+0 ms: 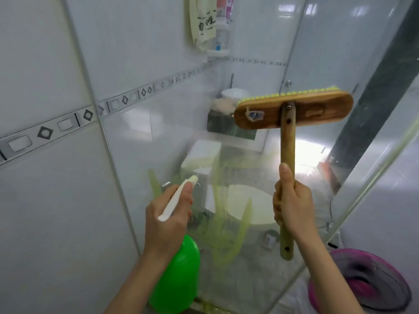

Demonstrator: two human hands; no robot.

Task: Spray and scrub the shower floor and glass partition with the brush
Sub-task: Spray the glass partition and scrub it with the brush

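My left hand grips a green spray bottle by its white trigger head, nozzle pointing up and right at the glass partition. Yellow-green streaks of liquid run down the glass in front of the nozzle. My right hand is closed round the wooden handle of a scrub brush. The brush's wide wooden head is held up high, its yellow-green bristles facing the glass at the upper right. Whether the bristles touch the glass I cannot tell.
A tiled wall with a patterned border is on the left. Through the glass I see a toilet and a corner shelf with bottles. A pink basin sits low on the right, beside the glass edge.
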